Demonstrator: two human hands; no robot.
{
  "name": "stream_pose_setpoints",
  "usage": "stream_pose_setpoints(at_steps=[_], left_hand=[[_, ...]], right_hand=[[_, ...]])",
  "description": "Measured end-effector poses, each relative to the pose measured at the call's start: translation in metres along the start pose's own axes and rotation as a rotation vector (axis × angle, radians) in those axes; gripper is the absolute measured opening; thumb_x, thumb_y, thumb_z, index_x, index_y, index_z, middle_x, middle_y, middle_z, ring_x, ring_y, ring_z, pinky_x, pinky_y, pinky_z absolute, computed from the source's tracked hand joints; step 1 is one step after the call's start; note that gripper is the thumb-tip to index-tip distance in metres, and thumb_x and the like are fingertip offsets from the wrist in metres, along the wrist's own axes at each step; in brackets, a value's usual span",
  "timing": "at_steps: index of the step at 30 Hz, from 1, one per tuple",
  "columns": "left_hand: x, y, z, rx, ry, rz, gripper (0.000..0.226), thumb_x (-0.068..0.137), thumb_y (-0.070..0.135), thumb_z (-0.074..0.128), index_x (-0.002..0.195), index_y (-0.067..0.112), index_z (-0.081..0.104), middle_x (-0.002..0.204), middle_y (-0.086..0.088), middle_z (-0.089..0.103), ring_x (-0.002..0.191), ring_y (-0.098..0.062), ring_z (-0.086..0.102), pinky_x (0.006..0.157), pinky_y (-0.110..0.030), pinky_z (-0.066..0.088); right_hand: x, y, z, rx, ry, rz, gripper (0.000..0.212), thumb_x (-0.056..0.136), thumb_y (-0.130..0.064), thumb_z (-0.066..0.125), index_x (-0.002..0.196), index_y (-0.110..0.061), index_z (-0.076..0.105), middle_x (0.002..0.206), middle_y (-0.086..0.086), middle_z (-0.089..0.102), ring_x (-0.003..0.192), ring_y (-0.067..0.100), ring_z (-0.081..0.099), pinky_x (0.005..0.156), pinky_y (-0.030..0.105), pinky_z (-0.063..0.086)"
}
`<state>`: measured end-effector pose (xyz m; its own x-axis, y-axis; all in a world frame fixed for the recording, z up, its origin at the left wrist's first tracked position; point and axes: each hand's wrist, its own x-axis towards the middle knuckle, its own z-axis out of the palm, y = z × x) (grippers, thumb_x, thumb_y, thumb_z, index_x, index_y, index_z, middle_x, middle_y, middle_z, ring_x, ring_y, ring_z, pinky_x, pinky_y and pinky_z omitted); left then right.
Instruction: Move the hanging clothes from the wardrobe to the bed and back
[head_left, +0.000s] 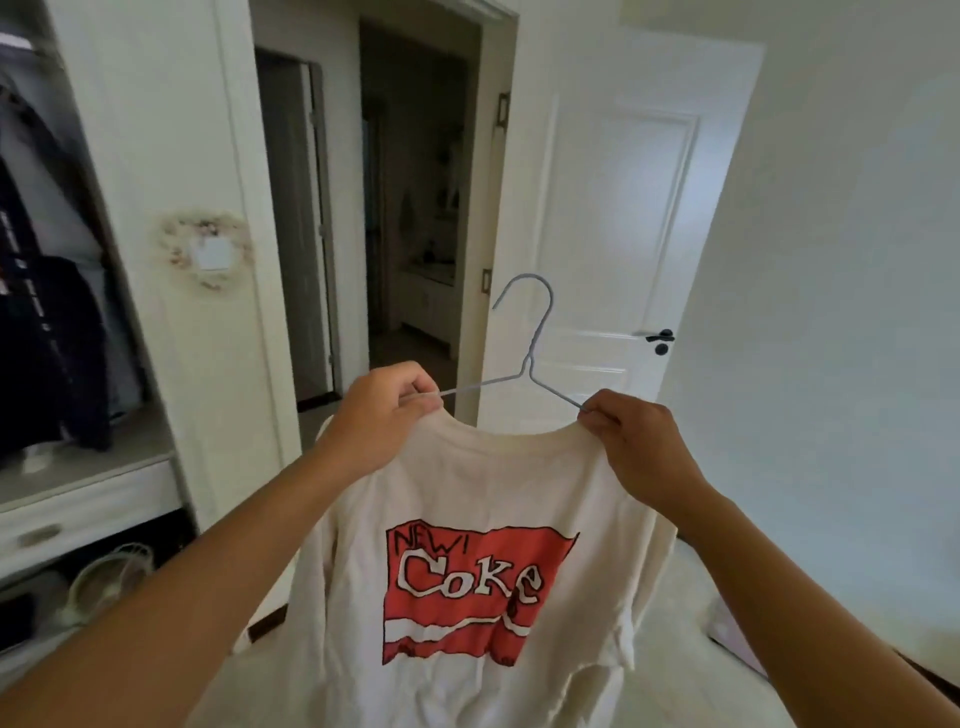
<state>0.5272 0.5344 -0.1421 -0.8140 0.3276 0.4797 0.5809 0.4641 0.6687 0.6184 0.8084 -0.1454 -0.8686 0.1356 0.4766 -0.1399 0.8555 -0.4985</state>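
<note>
A cream T-shirt (467, 493) with a red Coke print hangs in front of me on a thin grey wire hanger (530, 358). My left hand (379, 410) grips the shirt's left shoulder together with the hanger arm. My right hand (628, 436) pinches the right shoulder and the hanger's other arm. The hook points up, free of any rail. The open wardrobe (67, 260) stands at the left with dark clothes hanging inside. Pale bedding of the bed (691, 649) shows below the shirt at the lower right.
A white door (618, 218) stands open behind the shirt, beside a dark doorway (410, 208). A wardrobe drawer (88, 514) is under the hanging clothes, with a small fan (109, 577) below it. A bare wall fills the right side.
</note>
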Motion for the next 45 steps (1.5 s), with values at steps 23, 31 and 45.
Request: stream_pose_setpoints(at_steps=[23,31,45], left_hand=[[0.04,-0.258,-0.288,0.245,0.42,-0.335,0.015,0.09,0.016,0.065,0.078,0.024,0.067,0.076,0.006,0.068,0.077,-0.007,0.063,0.072,-0.025,0.047],[0.068,-0.331,-0.367,0.287,0.469,-0.349,0.009,0.092,0.015,0.063,0.084,0.018,0.067,0.08,-0.001,0.068,0.081,-0.017,0.063,0.08,-0.039,0.051],[0.14,-0.465,-0.524,0.279,0.411,-0.241,0.014,0.092,0.014,0.063,0.08,0.022,0.066,0.077,0.005,0.067,0.079,-0.008,0.063,0.073,-0.024,0.047]], right_hand=[[0.273,-0.249,0.326,0.193,-0.288,-0.487,0.014,0.099,-0.029,0.053,0.096,-0.028,0.067,0.084,-0.016,0.064,0.078,0.003,0.059,0.071,0.022,0.049],[0.332,-0.328,0.403,0.189,-0.314,-0.523,0.018,0.099,-0.038,0.054,0.095,-0.028,0.068,0.085,-0.014,0.066,0.081,0.006,0.061,0.075,0.028,0.053],[0.417,-0.463,0.506,0.168,-0.188,-0.511,0.022,0.098,-0.034,0.055,0.084,-0.022,0.068,0.07,-0.006,0.065,0.068,0.012,0.059,0.068,0.037,0.052]])
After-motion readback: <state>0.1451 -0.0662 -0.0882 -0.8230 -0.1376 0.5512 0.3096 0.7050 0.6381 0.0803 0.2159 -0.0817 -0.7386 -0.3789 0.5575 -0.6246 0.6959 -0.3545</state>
